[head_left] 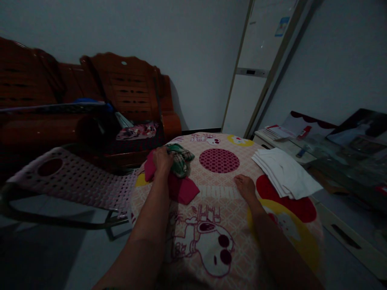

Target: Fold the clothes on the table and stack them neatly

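The round bench (pixel 145 201) wears a printed cover (pixel 210 191) with cartoon dogs, a dark dotted oval and patches of yellow and red. Near its left edge, the left hand (pixel 163 159) is on a crumpled pink cloth (pixel 184 191), with its back turned up. One part of the pink cloth shows to the left of this hand, and another spreads out to the right of the wrist. A green checked cloth (pixel 182 160) is bunched up just beside the left hand, on its right side, next to the pink one. The fingertips are hidden, so I cannot tell whether the left grip is clamped on the cloth or only pressing on it.

The right hand (pixel 245 187) is low over the middle of the cover, its fingers pointing left and loosely bent. Its grip is slack and holds nothing. To its right, near the bench edge, lies a folded white cloth (pixel 286 173), apart from the hand.

Left of the bench stands a woven chair (pixel 83 177). Behind that is a brown wooden sofa (pixel 127 80) with a flowered cloth (pixel 137 131) on its seat. A tall white unit (pixel 244 98) stands by the wall (pixel 196 60).
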The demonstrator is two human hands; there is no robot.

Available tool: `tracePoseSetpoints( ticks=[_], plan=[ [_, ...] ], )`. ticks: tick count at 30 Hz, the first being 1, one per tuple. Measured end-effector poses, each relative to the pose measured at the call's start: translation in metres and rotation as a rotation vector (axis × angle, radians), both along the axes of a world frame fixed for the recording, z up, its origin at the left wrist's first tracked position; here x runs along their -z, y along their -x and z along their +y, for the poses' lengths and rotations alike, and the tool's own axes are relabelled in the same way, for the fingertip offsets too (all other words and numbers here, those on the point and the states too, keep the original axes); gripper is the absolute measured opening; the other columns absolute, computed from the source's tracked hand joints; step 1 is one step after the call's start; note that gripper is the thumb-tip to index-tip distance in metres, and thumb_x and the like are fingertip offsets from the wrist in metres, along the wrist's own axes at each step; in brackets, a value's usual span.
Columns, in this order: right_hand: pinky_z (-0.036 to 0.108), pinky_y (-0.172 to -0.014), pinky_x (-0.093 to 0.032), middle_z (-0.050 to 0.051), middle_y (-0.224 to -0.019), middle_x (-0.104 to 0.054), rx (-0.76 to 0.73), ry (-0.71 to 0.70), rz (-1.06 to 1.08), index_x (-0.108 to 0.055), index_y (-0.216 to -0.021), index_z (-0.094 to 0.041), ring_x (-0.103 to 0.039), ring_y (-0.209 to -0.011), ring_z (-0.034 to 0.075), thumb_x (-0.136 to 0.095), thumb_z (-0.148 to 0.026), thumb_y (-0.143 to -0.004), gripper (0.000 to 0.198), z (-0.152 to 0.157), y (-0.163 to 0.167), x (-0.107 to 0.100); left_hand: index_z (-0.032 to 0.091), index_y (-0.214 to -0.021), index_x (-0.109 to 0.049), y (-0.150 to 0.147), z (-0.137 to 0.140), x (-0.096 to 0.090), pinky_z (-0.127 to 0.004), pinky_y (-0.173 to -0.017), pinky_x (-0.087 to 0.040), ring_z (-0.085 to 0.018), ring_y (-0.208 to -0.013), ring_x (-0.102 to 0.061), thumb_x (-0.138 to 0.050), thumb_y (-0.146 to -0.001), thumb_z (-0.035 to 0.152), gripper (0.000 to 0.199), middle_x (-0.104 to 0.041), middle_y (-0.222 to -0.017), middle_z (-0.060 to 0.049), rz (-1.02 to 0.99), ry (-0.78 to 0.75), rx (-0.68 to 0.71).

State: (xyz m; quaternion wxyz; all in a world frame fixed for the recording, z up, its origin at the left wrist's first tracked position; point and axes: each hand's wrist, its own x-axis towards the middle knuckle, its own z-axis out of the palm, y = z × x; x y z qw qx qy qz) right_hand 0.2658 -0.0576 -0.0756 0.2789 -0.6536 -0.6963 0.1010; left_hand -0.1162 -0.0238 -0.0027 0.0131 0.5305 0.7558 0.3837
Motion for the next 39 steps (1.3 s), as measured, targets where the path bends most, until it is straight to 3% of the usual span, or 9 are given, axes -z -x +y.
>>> tracePoseSetpoints(
  ticks=[6, 11, 18, 22, 25, 30, 35, 37, 39],
  plan=[
    [0.029, -0.068, -0.046, 0.007, -0.087, -0.077, 0.013, -0.041, 0.009, -0.075, -0.088, -0.024, -0.068, -0.081, 0.022, -0.051, -0.033, -0.086, 0.026, -0.003, 0.001, 0.001, 0.019, -0.082, -0.065, -0.014, -0.001, -0.019, -0.051, -0.093, -0.042, -0.039, -0.107, -0.060, -0.060, -0.082, 0.019, 0.006, -0.067, -0.099, -0.020, -0.072, -0.007, 0.057],
    [0.030, -0.068, -0.048, 0.007, -0.083, -0.076, -0.025, -0.064, 0.205, -0.074, -0.088, -0.024, -0.068, -0.076, 0.023, -0.049, -0.041, -0.086, 0.030, -0.007, 0.006, 0.002, 0.019, -0.088, -0.060, -0.072, -0.003, -0.035, -0.040, -0.089, -0.045, -0.027, -0.095, -0.063, -0.053, -0.085, 0.012, 0.011, -0.068, -0.095, -0.010, -0.052, -0.073, 0.248],
    [0.027, -0.064, -0.044, 0.002, -0.071, -0.068, -0.152, 0.016, 0.375, -0.069, -0.081, -0.021, -0.060, -0.067, 0.019, -0.056, -0.050, -0.079, 0.031, -0.010, 0.012, -0.004, 0.020, -0.083, -0.060, -0.174, -0.019, -0.010, -0.032, -0.082, -0.048, -0.020, -0.085, -0.064, -0.057, -0.080, 0.006, 0.014, -0.070, -0.087, -0.005, -0.183, -0.050, 0.677],
    [0.026, -0.057, -0.038, 0.000, -0.061, -0.060, -0.180, 0.039, 0.371, -0.058, -0.064, -0.021, -0.052, -0.061, 0.017, -0.056, -0.043, -0.072, 0.023, -0.012, 0.015, -0.008, 0.019, -0.085, -0.065, -0.204, -0.032, 0.002, -0.030, -0.081, -0.050, -0.017, -0.084, -0.065, -0.057, -0.083, 0.008, 0.014, -0.072, -0.089, -0.003, -0.289, -0.053, 0.842],
    [0.026, -0.056, -0.038, 0.000, -0.060, -0.059, -0.107, 0.011, 0.498, -0.057, -0.062, -0.021, -0.052, -0.062, 0.017, -0.052, -0.039, -0.071, 0.020, -0.011, 0.014, -0.009, 0.019, -0.095, -0.069, -0.197, -0.028, 0.001, -0.030, -0.086, -0.052, -0.018, -0.092, -0.067, -0.058, -0.084, 0.010, 0.018, -0.073, -0.097, -0.004, -0.279, -0.056, 0.911],
    [0.024, -0.057, -0.043, -0.003, -0.065, -0.063, 0.041, -0.089, 1.155, -0.060, -0.072, -0.020, -0.055, -0.061, 0.014, -0.065, -0.041, -0.069, 0.022, -0.002, 0.000, -0.005, 0.017, -0.121, -0.066, -0.145, 0.001, 0.002, -0.036, -0.099, -0.051, -0.025, -0.112, -0.065, -0.071, -0.076, 0.015, 0.045, -0.069, -0.122, -0.009, -0.098, 0.117, 0.812],
    [0.023, -0.056, -0.046, -0.004, -0.063, -0.063, 0.101, -0.215, 1.499, -0.059, -0.067, -0.020, -0.057, -0.059, 0.012, -0.075, -0.033, -0.062, 0.021, 0.008, -0.013, -0.002, 0.014, -0.149, -0.043, -0.110, 0.014, 0.023, -0.041, -0.118, -0.036, -0.034, -0.144, -0.041, -0.083, -0.062, 0.020, 0.096, -0.041, -0.157, -0.019, 0.269, 0.327, 0.799],
    [0.023, -0.057, -0.047, -0.004, -0.062, -0.063, 0.137, -0.235, 1.538, -0.061, -0.067, -0.019, -0.058, -0.059, 0.011, -0.075, -0.030, -0.063, 0.018, 0.010, -0.018, -0.002, 0.015, -0.152, -0.039, -0.107, 0.014, 0.029, -0.039, -0.117, -0.037, -0.032, -0.144, -0.042, -0.075, -0.067, 0.015, 0.092, -0.040, -0.158, -0.018, 0.322, 0.338, 0.757],
    [0.024, -0.059, -0.050, -0.003, -0.065, -0.065, 0.158, -0.225, 1.569, -0.064, -0.070, -0.018, -0.060, -0.061, 0.012, -0.075, -0.028, -0.066, 0.016, 0.011, -0.023, -0.001, 0.016, -0.152, -0.041, -0.104, 0.014, 0.032, -0.038, -0.113, -0.042, -0.029, -0.136, -0.051, -0.064, -0.072, 0.008, 0.084, -0.050, -0.151, -0.017, 0.321, 0.333, 0.686]
  ],
)
